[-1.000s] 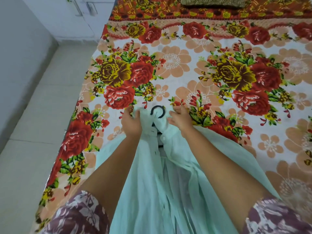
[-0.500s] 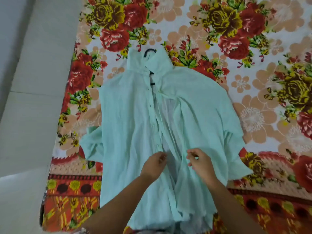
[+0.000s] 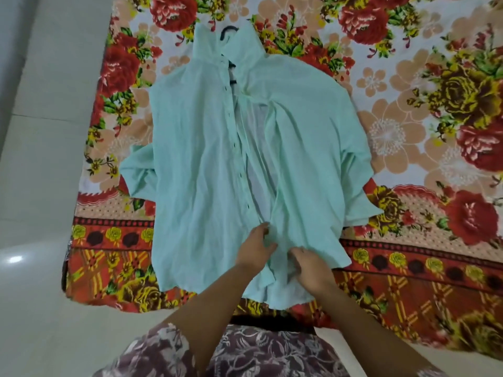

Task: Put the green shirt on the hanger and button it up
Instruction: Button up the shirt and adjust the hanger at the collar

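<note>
- Green shirt (image 3: pixel 206 148) — lies face up on the bed (image 3: pixel 408 110), collar at the far end, hem hanging over the near edge. Only one view, the head camera.
- Hanger (image 3: pixel 228 29) is already inside: dark hook pokes out past the collar, a bit of dark neck shows below it. Rest is hidden under the cloth.
- Front is open from collar down to near the hem; small dark buttons run along the left placket edge. None look fastened.
- Left hand (image 3: pixel 254 250) and right hand (image 3: pixel 307 265) sit close together low on the front opening, fingers curled onto the two placket edges. Looks like each pinches an edge — cannot tell whether a button is between the fingertips.
- Step, as I read it: hanging done, buttoning starting at the bottom.
- Next move needs the two edges pulled together and lined up, a button matched to its hole, then pushed through.
- Fabric: thin, soft, slightly sheer, heavily creased; will shift and bunch easily. Bed cover is a flat floral print, red and orange.
</note>
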